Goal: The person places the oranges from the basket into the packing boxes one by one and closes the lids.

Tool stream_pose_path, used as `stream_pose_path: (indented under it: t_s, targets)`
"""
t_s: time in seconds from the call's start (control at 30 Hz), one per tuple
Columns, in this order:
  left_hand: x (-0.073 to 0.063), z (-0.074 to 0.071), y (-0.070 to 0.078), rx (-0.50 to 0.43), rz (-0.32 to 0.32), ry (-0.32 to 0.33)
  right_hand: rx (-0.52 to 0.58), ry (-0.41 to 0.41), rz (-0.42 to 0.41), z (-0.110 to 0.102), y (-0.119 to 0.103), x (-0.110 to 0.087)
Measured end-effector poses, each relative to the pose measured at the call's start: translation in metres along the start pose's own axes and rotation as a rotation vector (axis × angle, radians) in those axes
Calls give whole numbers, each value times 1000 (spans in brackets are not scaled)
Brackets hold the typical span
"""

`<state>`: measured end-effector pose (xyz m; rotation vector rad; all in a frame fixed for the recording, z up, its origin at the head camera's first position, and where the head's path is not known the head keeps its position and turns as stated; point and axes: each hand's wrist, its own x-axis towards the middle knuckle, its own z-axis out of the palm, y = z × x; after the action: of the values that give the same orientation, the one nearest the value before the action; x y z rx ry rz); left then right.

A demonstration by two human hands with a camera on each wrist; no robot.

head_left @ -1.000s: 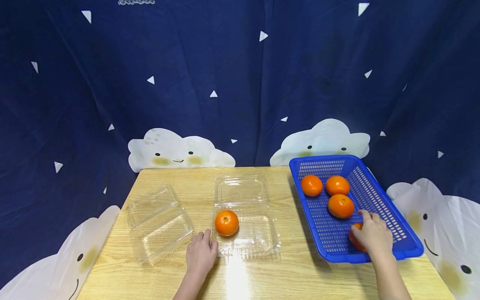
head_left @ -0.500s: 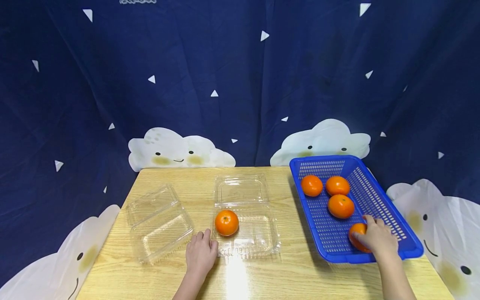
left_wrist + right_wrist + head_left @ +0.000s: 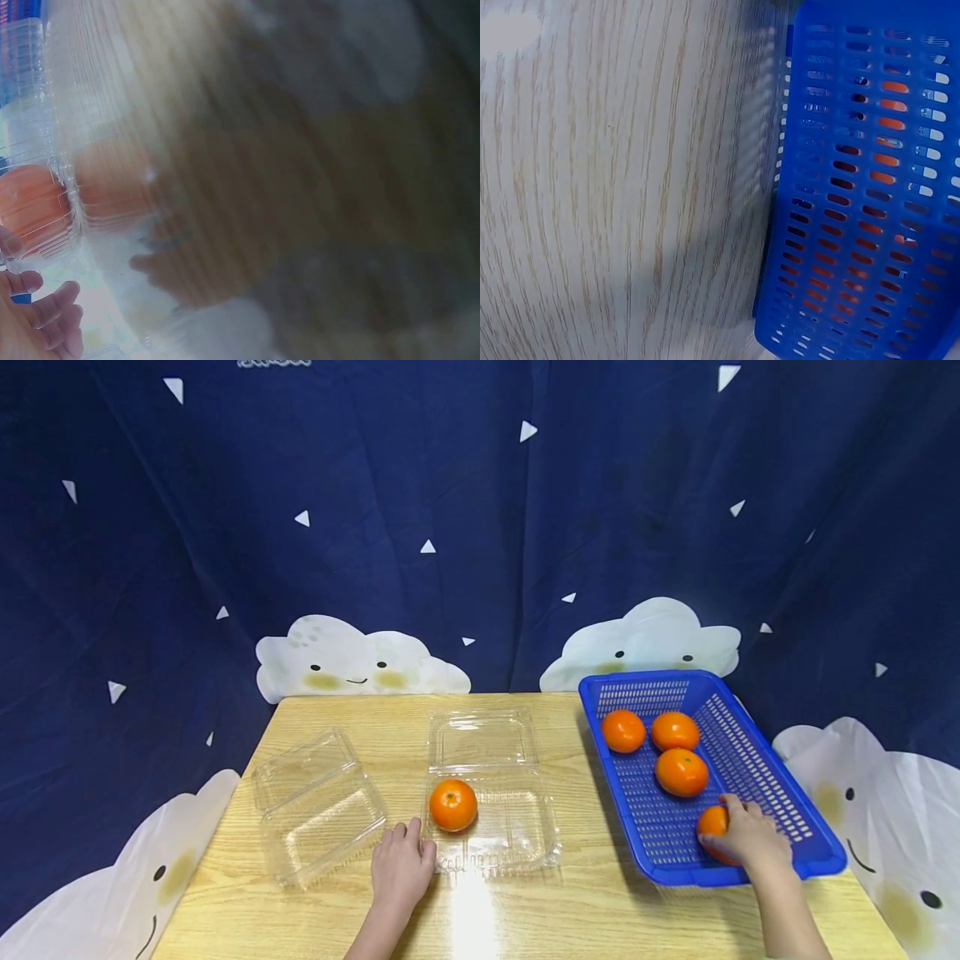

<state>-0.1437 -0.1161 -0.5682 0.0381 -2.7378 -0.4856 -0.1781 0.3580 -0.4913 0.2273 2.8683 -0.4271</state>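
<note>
In the head view, my right hand [image 3: 752,837] reaches into a blue plastic basket [image 3: 825,860] and grips an orange [image 3: 712,821] at its near end. The thumb lies across the front of the fruit, and the palm hides its right side. Three more oranges sit farther back in the basket, the closest being this orange [image 3: 682,772]. My left hand [image 3: 403,865] rests on the table against the left edge of an open clear clamshell box [image 3: 517,827]. One orange [image 3: 453,806] stands at the left of that box; the left wrist view shows relaxed fingers [image 3: 56,311].
A second open clear clamshell box [image 3: 322,827] lies turned at an angle on the left of the wooden table [image 3: 570,918]. Behind the table hangs a dark blue curtain [image 3: 480,527] with clouds. The right wrist view shows mostly the basket's slotted wall [image 3: 862,187].
My right hand has shifted slightly right and toward me, uncovering more of the orange beneath it, which now shows to the left of the fingers. The left hand has stayed put.
</note>
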Motion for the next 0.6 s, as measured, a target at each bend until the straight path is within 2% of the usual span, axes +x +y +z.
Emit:
stream_pose_path:
  t_s: [0.3, 0.6]
  targets:
    - [0, -2, 1, 5, -36, -73, 7, -18, 3, 1, -1, 2]
    - [0, -3, 0, 7, -36, -86, 33, 1, -2, 0, -3, 1]
